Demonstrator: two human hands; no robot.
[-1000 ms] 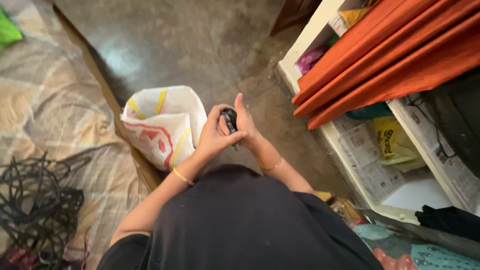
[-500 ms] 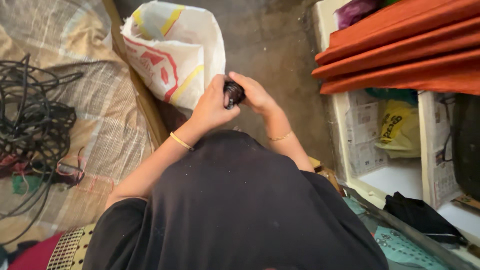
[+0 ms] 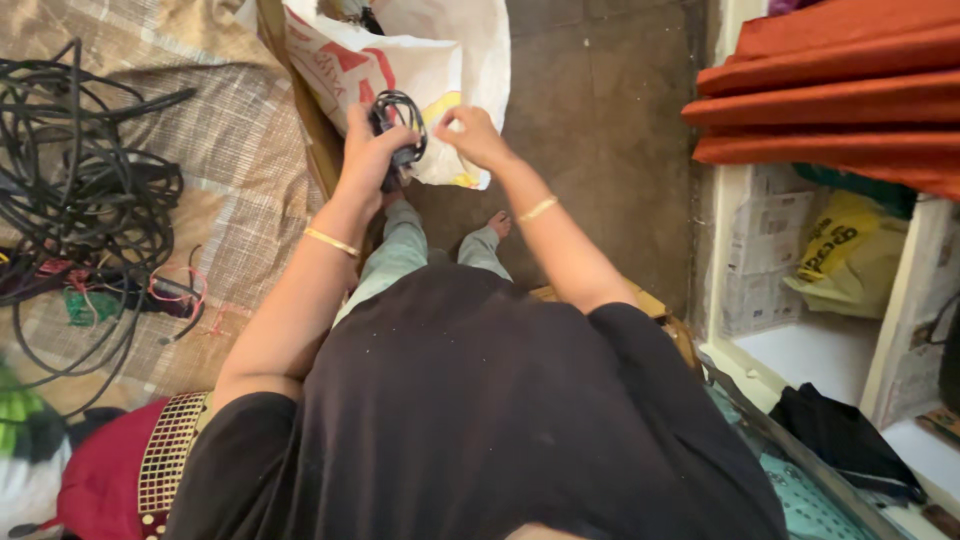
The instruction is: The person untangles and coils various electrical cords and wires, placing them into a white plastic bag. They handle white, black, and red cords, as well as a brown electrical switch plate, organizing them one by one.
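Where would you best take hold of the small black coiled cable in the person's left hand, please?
Probably around the bunched middle of the small black coiled cable, from the left side, as the left hand does now: the loops gather there and fan upward, so a grip across the bundle keeps them together. The right hand pinches near its right edge, above the white woven sack.

Bare floor lies open between sack and shelf.
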